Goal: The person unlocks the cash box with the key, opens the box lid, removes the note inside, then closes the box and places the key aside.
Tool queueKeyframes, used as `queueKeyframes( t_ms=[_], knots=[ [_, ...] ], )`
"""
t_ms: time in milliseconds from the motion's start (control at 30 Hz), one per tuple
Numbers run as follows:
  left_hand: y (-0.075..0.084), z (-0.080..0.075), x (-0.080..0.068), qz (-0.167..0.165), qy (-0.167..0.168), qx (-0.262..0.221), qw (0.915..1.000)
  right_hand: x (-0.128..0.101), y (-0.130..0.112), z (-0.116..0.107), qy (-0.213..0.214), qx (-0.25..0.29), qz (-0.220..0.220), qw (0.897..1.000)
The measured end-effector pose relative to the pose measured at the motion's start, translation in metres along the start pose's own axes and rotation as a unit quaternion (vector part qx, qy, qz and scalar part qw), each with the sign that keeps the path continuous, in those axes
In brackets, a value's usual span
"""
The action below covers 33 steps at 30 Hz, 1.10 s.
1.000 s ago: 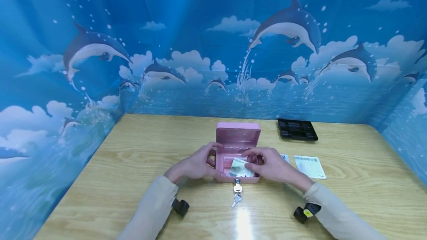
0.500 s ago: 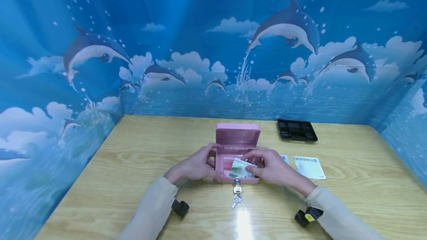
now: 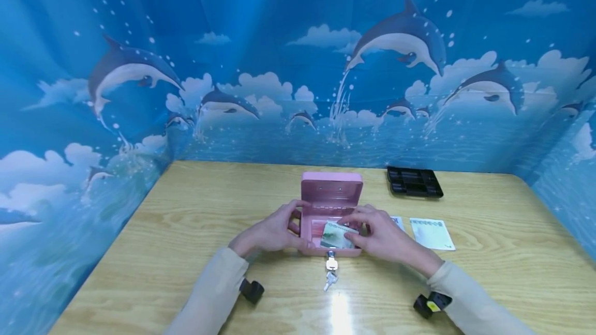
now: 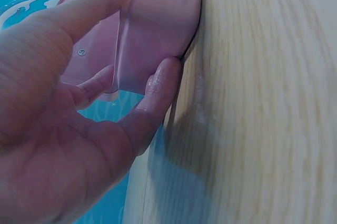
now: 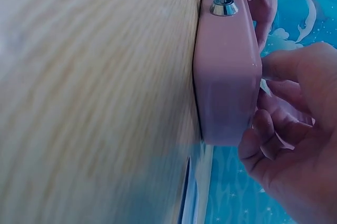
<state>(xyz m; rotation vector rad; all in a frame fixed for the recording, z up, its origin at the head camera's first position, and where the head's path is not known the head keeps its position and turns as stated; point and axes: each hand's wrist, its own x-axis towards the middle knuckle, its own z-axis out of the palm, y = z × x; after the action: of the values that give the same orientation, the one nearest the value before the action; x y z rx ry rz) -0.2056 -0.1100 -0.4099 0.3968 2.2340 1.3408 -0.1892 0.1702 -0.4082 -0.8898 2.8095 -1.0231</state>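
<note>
A: Pinching the folded banknote (image 3: 336, 235) between thumb and fingertips, our right hand (image 3: 378, 237) has it lying just inside the open pink cash box (image 3: 330, 206), at the centre of the frame. That grip is closed on the note. Our left hand (image 3: 272, 231) curls round the box's left end; the left wrist view shows one finger (image 4: 158, 95) under the lower edge and another laid along the side (image 4: 89, 10).

B: So we judge the step to be settling the note into the box. Next we would need to ease the pinch, lift the fingers out past the rim and keep the left hand bracing so the box does not slide on the desk (image 3: 186, 221).

A: Agreed. Our right hand comes in from the lower right, wrist low and palm turned down. The left forearm comes up from the lower left, its hand at the box's side.

B: Outward from there, a key (image 3: 331, 262) sits in the front lock, a second dangling below it. A white paper slip (image 3: 431, 232) lies flat, right of centre. A black tray (image 3: 414, 181) rests further back, upper right of the desk. We cannot tell what else the box holds.
</note>
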Motion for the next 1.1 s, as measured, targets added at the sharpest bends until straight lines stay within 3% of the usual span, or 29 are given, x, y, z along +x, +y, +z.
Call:
queueKeyframes(
  t_ms=[433,767,1100],
  knots=[
    [0.0,0.0,-0.001,-0.008,0.003,-0.001,1.0,-0.002,0.0,0.0,-0.024,0.046,-0.02,0.998],
    [0.001,0.0,-0.001,-0.01,0.003,-0.01,0.9999,-0.006,0.001,-0.013,0.025,0.119,0.057,0.991],
    [0.0,0.001,-0.001,-0.005,0.002,-0.019,0.9998,-0.012,0.002,-0.03,0.065,0.124,0.091,0.986]
  ],
)
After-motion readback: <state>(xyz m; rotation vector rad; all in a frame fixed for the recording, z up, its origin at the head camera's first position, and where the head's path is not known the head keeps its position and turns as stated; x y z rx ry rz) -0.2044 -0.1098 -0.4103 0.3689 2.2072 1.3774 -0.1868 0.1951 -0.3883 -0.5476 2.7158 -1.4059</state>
